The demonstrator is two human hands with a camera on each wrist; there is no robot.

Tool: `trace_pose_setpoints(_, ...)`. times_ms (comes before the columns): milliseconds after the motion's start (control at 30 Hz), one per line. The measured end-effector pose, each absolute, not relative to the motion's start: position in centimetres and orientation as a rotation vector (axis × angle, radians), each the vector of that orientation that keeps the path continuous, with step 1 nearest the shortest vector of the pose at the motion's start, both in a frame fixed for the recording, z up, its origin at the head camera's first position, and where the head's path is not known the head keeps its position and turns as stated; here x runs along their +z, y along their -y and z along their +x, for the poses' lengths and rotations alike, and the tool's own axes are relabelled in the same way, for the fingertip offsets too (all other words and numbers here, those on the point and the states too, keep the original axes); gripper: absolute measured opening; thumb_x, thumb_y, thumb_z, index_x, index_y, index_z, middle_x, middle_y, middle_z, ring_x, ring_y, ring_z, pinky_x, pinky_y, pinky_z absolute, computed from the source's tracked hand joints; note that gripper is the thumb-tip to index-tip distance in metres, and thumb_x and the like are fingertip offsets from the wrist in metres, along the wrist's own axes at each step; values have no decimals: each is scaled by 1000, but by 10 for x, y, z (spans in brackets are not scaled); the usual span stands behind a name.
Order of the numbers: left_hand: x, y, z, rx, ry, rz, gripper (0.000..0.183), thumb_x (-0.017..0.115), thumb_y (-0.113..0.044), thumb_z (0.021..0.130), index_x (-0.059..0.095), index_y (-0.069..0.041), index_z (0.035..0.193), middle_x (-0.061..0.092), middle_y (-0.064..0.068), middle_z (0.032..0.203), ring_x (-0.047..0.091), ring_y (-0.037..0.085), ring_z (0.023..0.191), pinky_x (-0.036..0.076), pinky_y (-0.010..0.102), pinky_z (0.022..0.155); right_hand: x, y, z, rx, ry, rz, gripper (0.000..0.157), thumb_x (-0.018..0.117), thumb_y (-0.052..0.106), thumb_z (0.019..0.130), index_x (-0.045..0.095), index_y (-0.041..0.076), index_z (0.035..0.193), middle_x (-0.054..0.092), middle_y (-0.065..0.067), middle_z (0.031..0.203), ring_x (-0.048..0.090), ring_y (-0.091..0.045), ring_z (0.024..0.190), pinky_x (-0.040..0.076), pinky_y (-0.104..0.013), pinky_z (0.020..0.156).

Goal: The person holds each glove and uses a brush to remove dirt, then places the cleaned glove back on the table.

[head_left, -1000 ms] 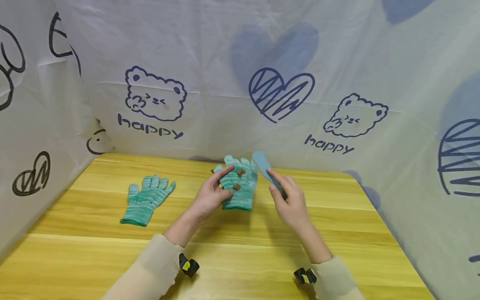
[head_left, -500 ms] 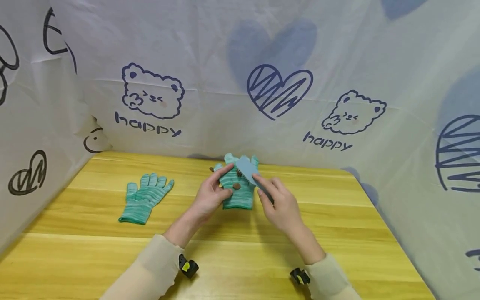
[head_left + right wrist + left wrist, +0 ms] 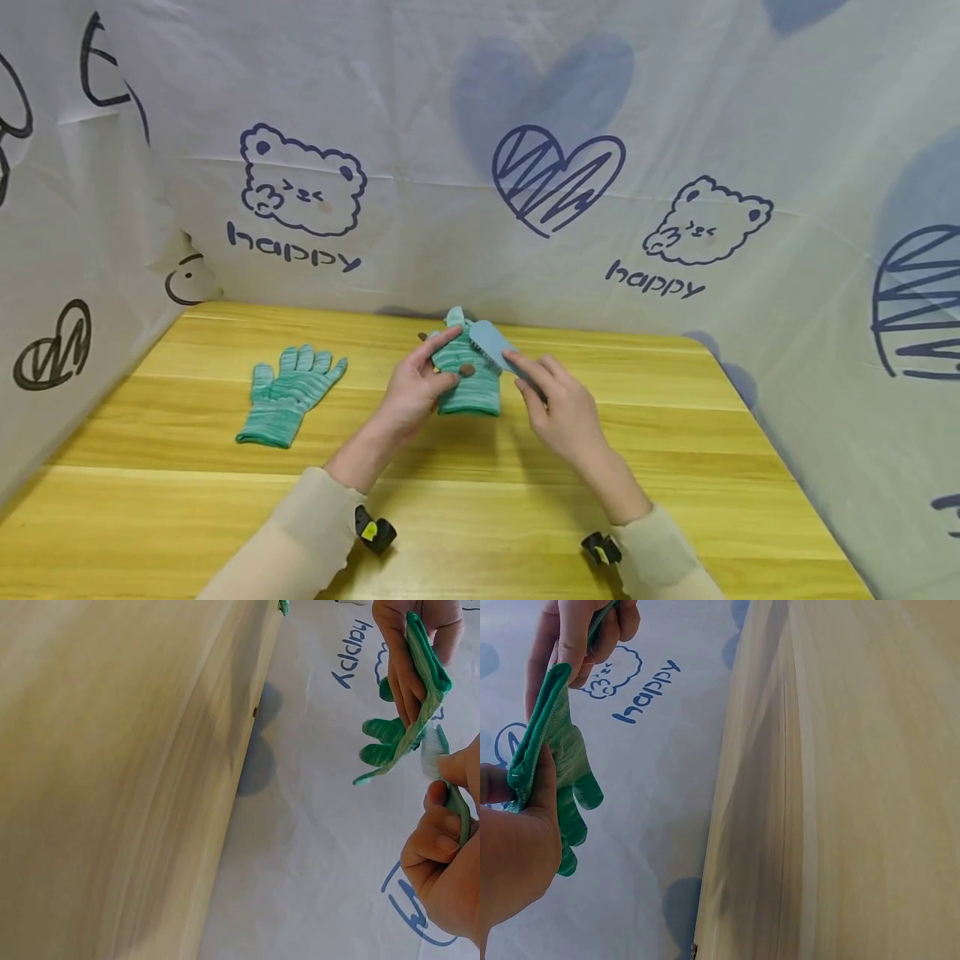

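My left hand (image 3: 408, 387) grips a green-and-white striped knit glove (image 3: 472, 398) above the table, thumb on the near face and other fingers behind it. Brown lumps (image 3: 467, 370) show on the glove's face and near its thumb. In my right hand (image 3: 566, 412) is a light blue brush (image 3: 491, 340), held by its handle. Its bristles lie against the glove's upper right part, and its head hides some of the glove's fingers. The right wrist view shows the brush's pale bristles (image 3: 430, 754) facing the glove (image 3: 420, 712), whose fingers point away from the person.
A matching striped glove (image 3: 288, 400) lies flat on the wooden table (image 3: 420, 533), left of the hands. Behind the table hangs a pale cloth (image 3: 435, 225) printed with bears and hearts. A dark speck (image 3: 256, 712) shows at the table's far edge.
The brush has moved left from beside the glove onto its face, covering the upper brown lump's place. The held glove has shifted slightly left. The glove on the table stays put.
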State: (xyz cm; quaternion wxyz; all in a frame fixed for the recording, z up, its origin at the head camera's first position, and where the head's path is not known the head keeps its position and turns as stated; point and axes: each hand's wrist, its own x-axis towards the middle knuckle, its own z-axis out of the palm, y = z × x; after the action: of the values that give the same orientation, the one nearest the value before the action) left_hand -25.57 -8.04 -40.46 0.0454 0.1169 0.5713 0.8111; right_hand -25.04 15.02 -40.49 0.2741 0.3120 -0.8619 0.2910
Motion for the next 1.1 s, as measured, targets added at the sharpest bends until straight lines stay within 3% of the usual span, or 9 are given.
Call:
trace_pose_setpoints(267, -404, 81, -256, 2490, -1736, 358, 75, 46, 20, 93, 36, -7, 161, 40, 23, 155, 62, 14, 108, 53, 22, 83, -405, -154, -254, 828, 2299, 800, 42, 65, 7, 101, 66, 16, 142, 62, -4, 94, 44, -9, 63, 38, -25, 52)
trace_pose_setpoints(800, -408, 78, -254, 2483, -1674, 452, 76, 43, 21, 91, 32, -4, 162, 40, 26, 155, 64, 12, 104, 55, 25, 78, -400, -157, -254, 993, 2224, 801, 42, 65, 5, 101, 65, 11, 142, 63, -9, 97, 46, -14, 70, 40, -28, 59)
trace_pose_setpoints(1100, -408, 78, -254, 2487, -1669, 449, 74, 42, 19, 93, 32, -6, 162, 43, 24, 149, 64, 13, 100, 57, 28, 78, -406, -152, -253, 959, 2252, 855, 42, 65, 6, 101, 65, 13, 142, 62, -6, 96, 47, -11, 69, 42, -26, 57)
